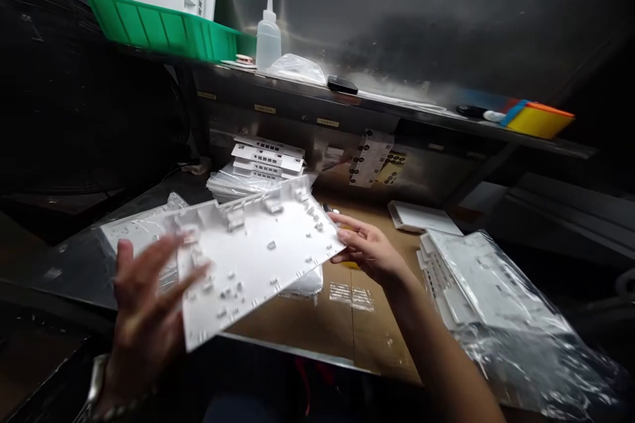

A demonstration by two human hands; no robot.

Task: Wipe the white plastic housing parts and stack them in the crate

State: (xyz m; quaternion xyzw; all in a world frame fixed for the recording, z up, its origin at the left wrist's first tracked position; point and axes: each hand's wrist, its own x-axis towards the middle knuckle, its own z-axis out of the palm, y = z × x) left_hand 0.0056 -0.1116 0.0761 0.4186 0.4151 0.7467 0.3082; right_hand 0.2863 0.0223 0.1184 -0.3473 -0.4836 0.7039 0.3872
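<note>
A white plastic panel with small raised clips and posts is tilted above the bench. My right hand pinches its right corner between thumb and fingers. At the panel's left end is my left hand, blurred, with its fingers spread; whether the fingertips touch the panel I cannot tell. Behind the panel, another white panel lies to the left, partly hidden. A stack of white slotted housings rests on clear plastic wrapping farther back.
Brown cardboard covers the bench top. On the right, white housings in clear plastic lie stacked near a flat white box. The shelf above carries a green basket, a squeeze bottle and a yellow-orange holder.
</note>
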